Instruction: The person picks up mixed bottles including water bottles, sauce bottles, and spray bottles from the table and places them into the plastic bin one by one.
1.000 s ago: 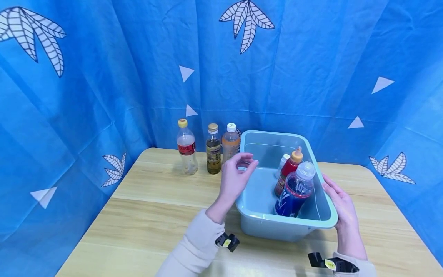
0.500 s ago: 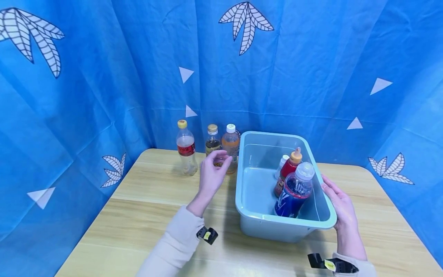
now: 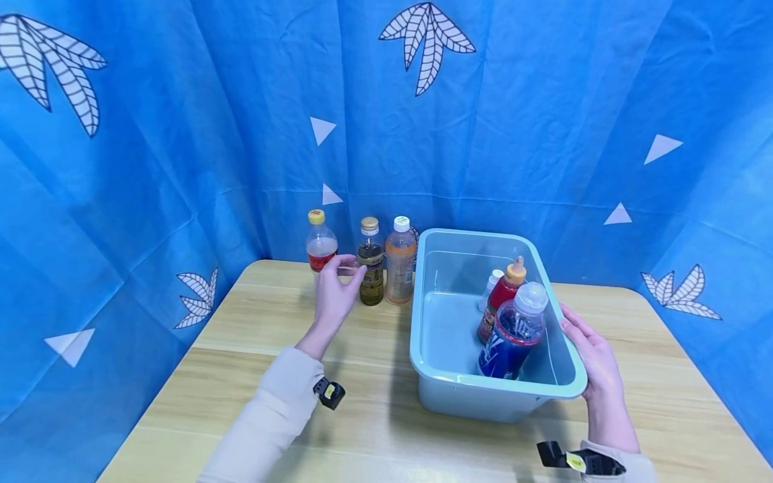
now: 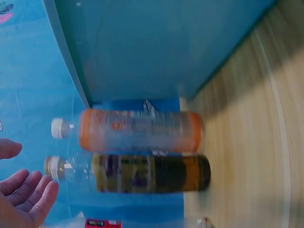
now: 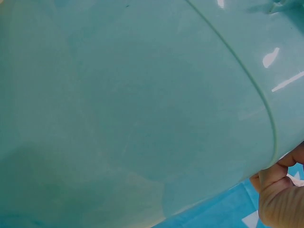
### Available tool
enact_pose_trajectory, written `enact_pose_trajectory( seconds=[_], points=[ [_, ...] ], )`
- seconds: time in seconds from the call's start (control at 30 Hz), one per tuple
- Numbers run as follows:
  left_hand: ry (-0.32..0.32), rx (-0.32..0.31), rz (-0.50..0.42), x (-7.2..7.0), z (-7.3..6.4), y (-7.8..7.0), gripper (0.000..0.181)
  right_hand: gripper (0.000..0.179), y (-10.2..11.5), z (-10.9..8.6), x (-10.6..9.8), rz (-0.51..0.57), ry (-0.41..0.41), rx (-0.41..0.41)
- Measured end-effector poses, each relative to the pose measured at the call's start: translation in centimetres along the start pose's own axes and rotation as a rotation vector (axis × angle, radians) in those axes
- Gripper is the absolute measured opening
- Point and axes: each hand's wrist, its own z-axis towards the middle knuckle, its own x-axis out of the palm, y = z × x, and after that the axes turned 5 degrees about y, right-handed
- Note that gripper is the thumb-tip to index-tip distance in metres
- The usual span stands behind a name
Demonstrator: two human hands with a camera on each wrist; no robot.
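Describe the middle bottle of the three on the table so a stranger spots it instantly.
On the table, find the blue tub. Just left of it in the head view stands a row of three: take the middle bottle. Its gold cap and dark amber body set it apart from the white-capped bottle and the yellow-capped bottle.

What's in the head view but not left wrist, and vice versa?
Only head: the right grip on the pale blue plastic tub's rim, with a blue-labelled clear bottle, red orange-capped bottle and small white-capped bottle inside.
Only left wrist: a small pink mark, upper left.
Both: the tub, left grip, blue curtain, wooden tabletop, orange-banded bottle, olive-labelled bottle and red-labelled bottle (partly, in left wrist).
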Motion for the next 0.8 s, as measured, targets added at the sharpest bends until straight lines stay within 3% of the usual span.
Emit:
enact_pose_trajectory(
  seconds=[0.4,0.6,0.8],
  points=[
    [-0.082,0.003,0.148,-1.7,2.2,2.0,0.035,0.057,-0.1,0.1,-0.1,0.004,0.010,-0.010],
    [-0.097,-0.061,0.199,-2.5,3.1,2.3,0.042,0.056,-0.1,0.1,0.0,0.035,0.016,-0.016],
    [-0.148,-0.085,0.237,-2.8,4.4,2.3,0.048,0.054,-0.2,0.0,0.0,0.053,0.023,-0.028]
  ],
)
